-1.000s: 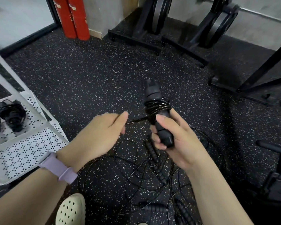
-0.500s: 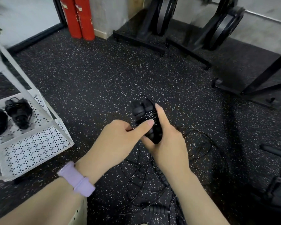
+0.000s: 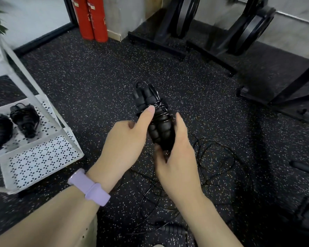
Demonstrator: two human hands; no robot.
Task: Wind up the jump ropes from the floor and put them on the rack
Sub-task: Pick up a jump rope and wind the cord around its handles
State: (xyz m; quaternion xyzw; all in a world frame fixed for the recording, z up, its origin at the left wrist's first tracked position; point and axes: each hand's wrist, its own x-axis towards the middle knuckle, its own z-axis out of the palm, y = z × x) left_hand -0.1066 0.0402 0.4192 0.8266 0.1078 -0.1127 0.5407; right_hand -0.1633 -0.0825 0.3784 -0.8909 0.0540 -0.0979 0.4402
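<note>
A wound black jump rope point(image 3: 154, 118), ribbed foam handles bound by glossy cord, is gripped at frame centre by the left hand point(image 3: 125, 145) and right hand point(image 3: 177, 157), fingers curled round it.

Open floor point(image 3: 96, 82) between the hands and the white rack point(image 3: 43, 157) on the left. Loose ropes point(image 3: 212, 157) tangle underneath, and black stands point(image 3: 212, 56) block the far side.

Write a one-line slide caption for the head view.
Both hands, left hand and right hand, hold a wound jump rope beside the white rack.
</note>
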